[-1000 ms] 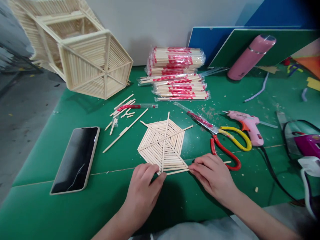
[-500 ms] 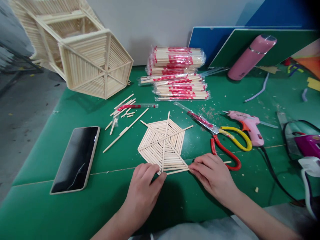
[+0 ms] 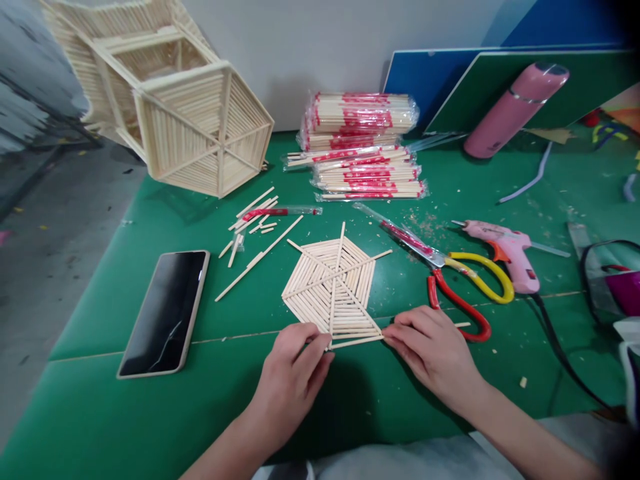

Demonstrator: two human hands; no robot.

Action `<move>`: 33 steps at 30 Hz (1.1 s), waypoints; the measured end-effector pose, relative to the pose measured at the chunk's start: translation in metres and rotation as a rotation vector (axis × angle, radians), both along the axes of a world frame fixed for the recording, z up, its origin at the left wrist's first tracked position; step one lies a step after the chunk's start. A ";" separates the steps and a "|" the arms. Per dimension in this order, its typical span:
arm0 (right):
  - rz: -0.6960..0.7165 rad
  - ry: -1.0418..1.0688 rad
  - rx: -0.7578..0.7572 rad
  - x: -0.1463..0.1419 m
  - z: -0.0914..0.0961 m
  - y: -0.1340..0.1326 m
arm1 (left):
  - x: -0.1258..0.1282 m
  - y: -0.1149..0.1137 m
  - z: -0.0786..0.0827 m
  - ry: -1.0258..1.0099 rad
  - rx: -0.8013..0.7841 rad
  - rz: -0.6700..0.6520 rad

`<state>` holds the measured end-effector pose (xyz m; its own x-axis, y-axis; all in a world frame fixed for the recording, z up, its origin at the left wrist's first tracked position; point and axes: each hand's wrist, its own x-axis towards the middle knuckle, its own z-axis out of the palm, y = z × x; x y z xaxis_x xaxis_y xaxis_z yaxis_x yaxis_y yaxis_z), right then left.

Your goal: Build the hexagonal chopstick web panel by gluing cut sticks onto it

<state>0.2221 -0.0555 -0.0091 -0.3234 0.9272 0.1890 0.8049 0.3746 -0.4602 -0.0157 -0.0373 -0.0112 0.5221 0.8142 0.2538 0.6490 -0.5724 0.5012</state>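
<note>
A flat hexagonal panel of thin wooden sticks [image 3: 327, 283] lies on the green table, its crossed spokes poking past the rim at the far side. Along its near edge runs a loose-looking wooden stick [image 3: 356, 343]. My left hand [image 3: 295, 370] pinches this stick's left end, fingertips bunched at the panel's near corner. My right hand [image 3: 431, 350] has thumb and fingers closed on its right end, at the panel's lower right corner. Just beyond the right hand lie scissors [image 3: 443, 260] with one red and one yellow handle.
A stick-built hexagonal structure [image 3: 220, 133] stands at the back left. Bagged chopsticks [image 3: 363, 117] are piled at the back. Loose stick pieces [image 3: 257, 263] and a phone [image 3: 165, 313] lie left. A pink glue gun [image 3: 505, 250] and pink flask [image 3: 517, 110] are to the right.
My left thumb has drawn down from the panel and the fingers are bunched closer on the stick's end. My right hand keeps its hold. The whole view has shifted slightly.
</note>
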 end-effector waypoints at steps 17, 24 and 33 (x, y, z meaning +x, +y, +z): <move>0.000 0.012 0.020 0.000 0.000 0.000 | 0.003 0.001 0.005 0.014 -0.042 0.008; -0.011 0.014 0.021 0.000 0.000 -0.001 | 0.003 0.000 0.005 0.050 -0.022 -0.003; -0.013 0.015 0.030 -0.001 0.000 -0.001 | 0.003 0.000 0.005 0.081 -0.002 -0.027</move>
